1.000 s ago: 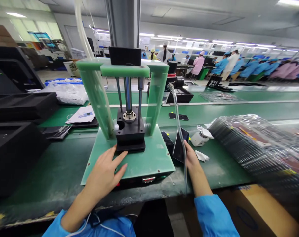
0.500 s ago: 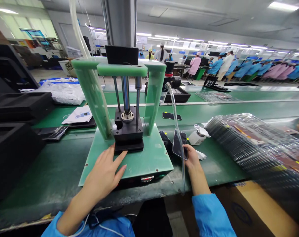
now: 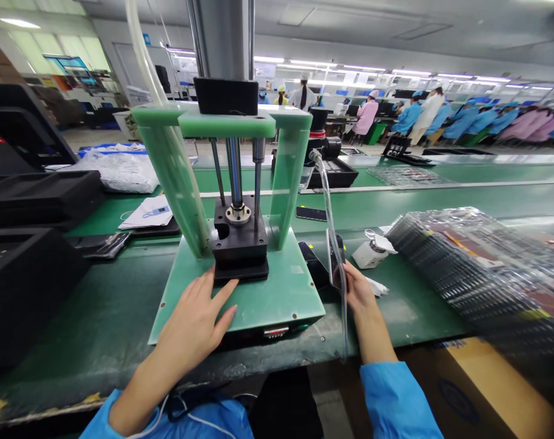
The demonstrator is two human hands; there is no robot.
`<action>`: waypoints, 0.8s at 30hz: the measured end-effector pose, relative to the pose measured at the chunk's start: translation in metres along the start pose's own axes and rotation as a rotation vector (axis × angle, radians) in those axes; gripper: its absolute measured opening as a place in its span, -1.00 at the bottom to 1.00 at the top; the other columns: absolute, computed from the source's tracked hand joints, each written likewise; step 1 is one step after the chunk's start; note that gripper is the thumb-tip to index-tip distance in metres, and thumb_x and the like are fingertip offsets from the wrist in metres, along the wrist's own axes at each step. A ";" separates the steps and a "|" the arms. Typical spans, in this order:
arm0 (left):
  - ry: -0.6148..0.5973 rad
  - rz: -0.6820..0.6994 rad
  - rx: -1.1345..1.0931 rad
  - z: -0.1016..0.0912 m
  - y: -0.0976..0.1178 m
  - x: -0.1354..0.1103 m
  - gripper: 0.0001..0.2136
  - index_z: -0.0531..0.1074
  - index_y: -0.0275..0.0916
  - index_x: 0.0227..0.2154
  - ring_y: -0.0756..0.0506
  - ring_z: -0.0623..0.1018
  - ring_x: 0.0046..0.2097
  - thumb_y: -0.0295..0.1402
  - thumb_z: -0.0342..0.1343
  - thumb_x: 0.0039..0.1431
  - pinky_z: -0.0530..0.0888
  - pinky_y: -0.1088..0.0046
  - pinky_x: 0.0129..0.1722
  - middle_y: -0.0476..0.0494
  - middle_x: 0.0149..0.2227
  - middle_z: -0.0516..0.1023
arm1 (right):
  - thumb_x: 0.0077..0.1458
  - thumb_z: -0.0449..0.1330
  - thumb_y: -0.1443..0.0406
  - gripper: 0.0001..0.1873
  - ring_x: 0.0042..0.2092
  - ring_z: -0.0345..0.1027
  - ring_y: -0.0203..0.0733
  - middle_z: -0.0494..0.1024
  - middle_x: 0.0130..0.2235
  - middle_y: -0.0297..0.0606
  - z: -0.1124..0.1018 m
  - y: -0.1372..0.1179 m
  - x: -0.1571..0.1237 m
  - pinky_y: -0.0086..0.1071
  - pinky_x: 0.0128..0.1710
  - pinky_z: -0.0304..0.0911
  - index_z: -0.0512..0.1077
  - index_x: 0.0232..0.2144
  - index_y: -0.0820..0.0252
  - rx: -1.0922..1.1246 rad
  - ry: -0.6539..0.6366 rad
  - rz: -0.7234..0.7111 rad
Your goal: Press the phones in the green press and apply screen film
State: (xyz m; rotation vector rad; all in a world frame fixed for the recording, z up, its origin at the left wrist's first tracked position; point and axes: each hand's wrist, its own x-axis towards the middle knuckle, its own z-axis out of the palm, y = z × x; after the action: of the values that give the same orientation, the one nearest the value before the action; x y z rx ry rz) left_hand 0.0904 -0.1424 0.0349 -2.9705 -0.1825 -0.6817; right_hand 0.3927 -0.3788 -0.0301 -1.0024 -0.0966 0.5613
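Note:
A green press fixture (image 3: pixel 281 286) stands on the green workbench, with a black pressing block (image 3: pixel 240 244) lowered on steel rods at its middle. My left hand (image 3: pixel 199 317) lies flat on the fixture's base plate, fingers stretched out, fingertips touching the front of the black block. My right hand (image 3: pixel 357 286) is to the right of the fixture, fingers closed round a dark phone (image 3: pixel 334 259) held nearly edge-on and upright. A clear hose (image 3: pixel 329 213) hangs in front of the phone. Another dark phone (image 3: pixel 311 259) lies beside the base plate.
Black trays (image 3: pixel 39 195) are stacked at the left. A long stack of clear plastic trays (image 3: pixel 478 268) lies at the right, over a cardboard box (image 3: pixel 478 384). A white small dispenser (image 3: pixel 373 253), a phone (image 3: pixel 311 213) and papers (image 3: pixel 149 213) rest on the belt. Several workers stand far behind.
My right hand has turned the phone from a tilted face-on position to nearly edge-on and upright. My left hand has stayed flat against the black block.

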 end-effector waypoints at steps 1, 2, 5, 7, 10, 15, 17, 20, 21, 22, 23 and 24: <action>-0.002 0.001 0.002 0.000 0.000 0.000 -0.58 0.32 -0.28 0.20 -0.42 0.38 0.20 -0.25 -0.06 0.36 0.46 -0.07 0.09 -0.52 0.22 0.23 | -0.27 0.42 0.33 -0.62 -0.48 0.48 -0.22 0.58 -0.46 -0.45 0.000 0.000 0.000 -0.47 -0.53 0.43 0.53 -0.28 0.09 0.006 -0.004 -0.003; -0.005 0.001 0.004 0.000 0.000 0.000 -0.58 0.32 -0.28 0.20 -0.42 0.38 0.20 -0.25 -0.05 0.36 0.46 -0.07 0.09 -0.52 0.23 0.23 | -0.26 0.41 0.33 -0.62 -0.49 0.47 -0.25 0.58 -0.45 -0.45 0.001 -0.001 0.000 -0.49 -0.55 0.42 0.53 -0.28 0.09 0.011 -0.006 -0.004; -0.006 -0.001 0.010 0.000 -0.001 0.000 -0.58 0.32 -0.27 0.21 -0.42 0.39 0.19 -0.24 -0.06 0.36 0.46 -0.07 0.08 -0.52 0.23 0.23 | -0.24 0.39 0.35 -0.60 -0.50 0.45 -0.30 0.60 -0.40 -0.45 0.001 -0.002 0.000 -0.54 -0.54 0.41 0.54 -0.23 0.08 0.026 -0.008 -0.006; -0.009 0.001 0.009 0.000 -0.001 0.000 -0.57 0.31 -0.27 0.21 -0.42 0.39 0.19 -0.24 -0.06 0.36 0.46 -0.08 0.08 -0.52 0.23 0.23 | -0.23 0.38 0.36 -0.58 -0.50 0.44 -0.33 0.61 -0.38 -0.45 0.002 -0.002 -0.001 -0.55 -0.52 0.42 0.54 -0.20 0.08 0.038 -0.006 -0.008; -0.008 0.000 0.007 0.000 -0.001 0.000 -0.58 0.31 -0.26 0.21 -0.42 0.39 0.19 -0.23 -0.06 0.36 0.46 -0.08 0.08 -0.51 0.24 0.22 | -0.23 0.38 0.37 -0.58 -0.53 0.41 -0.35 0.61 -0.38 -0.43 0.001 -0.003 -0.001 -0.56 -0.52 0.42 0.55 -0.20 0.10 0.058 -0.001 -0.008; -0.005 -0.014 -0.006 0.001 -0.001 0.000 -0.58 0.31 -0.23 0.21 -0.40 0.38 0.20 -0.23 -0.06 0.36 0.46 -0.07 0.10 -0.47 0.25 0.23 | -0.22 0.39 0.36 -0.58 -0.49 0.43 -0.33 0.61 -0.35 -0.45 0.001 -0.004 -0.001 -0.53 -0.47 0.45 0.56 -0.20 0.06 0.095 0.019 -0.018; -0.004 -0.019 -0.011 0.001 -0.001 -0.001 -0.58 0.32 -0.23 0.21 -0.40 0.38 0.20 -0.23 -0.05 0.36 0.46 -0.07 0.10 -0.46 0.24 0.25 | -0.20 0.39 0.36 -0.57 -0.46 0.44 -0.32 0.61 -0.34 -0.45 0.001 -0.004 -0.001 -0.53 -0.46 0.45 0.55 -0.17 0.05 0.109 0.027 -0.022; -0.010 -0.021 -0.021 0.001 -0.001 -0.001 -0.58 0.33 -0.25 0.20 -0.41 0.39 0.20 -0.23 -0.05 0.35 0.45 -0.08 0.11 -0.47 0.23 0.28 | -0.18 0.39 0.36 -0.57 -0.47 0.44 -0.33 0.61 -0.35 -0.44 -0.001 -0.004 -0.001 -0.54 -0.53 0.41 0.54 -0.16 0.06 0.125 0.038 -0.019; -0.012 -0.023 -0.025 0.001 -0.001 -0.001 -0.58 0.34 -0.26 0.20 -0.41 0.40 0.20 -0.23 -0.05 0.35 0.45 -0.08 0.11 -0.47 0.23 0.28 | -0.18 0.39 0.36 -0.58 -0.48 0.44 -0.33 0.60 -0.36 -0.44 -0.001 -0.004 -0.001 -0.55 -0.55 0.40 0.54 -0.17 0.07 0.132 0.043 -0.018; -0.014 -0.027 -0.030 0.000 -0.001 -0.001 -0.58 0.34 -0.26 0.20 -0.40 0.40 0.20 -0.24 -0.05 0.35 0.45 -0.08 0.11 -0.47 0.23 0.29 | -0.19 0.39 0.37 -0.58 -0.49 0.43 -0.34 0.59 -0.37 -0.45 -0.001 -0.004 -0.001 -0.55 -0.56 0.39 0.53 -0.18 0.07 0.140 0.049 -0.018; -0.016 -0.032 -0.035 0.000 0.000 -0.001 -0.58 0.34 -0.25 0.20 -0.40 0.40 0.20 -0.24 -0.05 0.35 0.45 -0.08 0.12 -0.46 0.23 0.29 | -0.19 0.39 0.37 -0.59 -0.49 0.43 -0.34 0.58 -0.39 -0.46 -0.001 -0.004 -0.001 -0.56 -0.58 0.38 0.53 -0.19 0.07 0.151 0.057 -0.017; -0.018 -0.037 -0.039 0.000 0.000 0.000 -0.58 0.34 -0.25 0.20 -0.39 0.40 0.20 -0.24 -0.05 0.35 0.44 -0.07 0.12 -0.46 0.23 0.30 | -0.19 0.38 0.38 -0.59 -0.50 0.43 -0.34 0.57 -0.41 -0.48 -0.002 -0.004 -0.002 -0.56 -0.59 0.38 0.52 -0.20 0.06 0.162 0.066 -0.016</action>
State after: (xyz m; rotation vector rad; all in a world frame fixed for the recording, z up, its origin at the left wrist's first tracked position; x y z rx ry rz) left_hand 0.0901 -0.1423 0.0350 -3.0180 -0.2281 -0.6705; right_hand 0.3935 -0.3825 -0.0272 -0.8614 -0.0001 0.5126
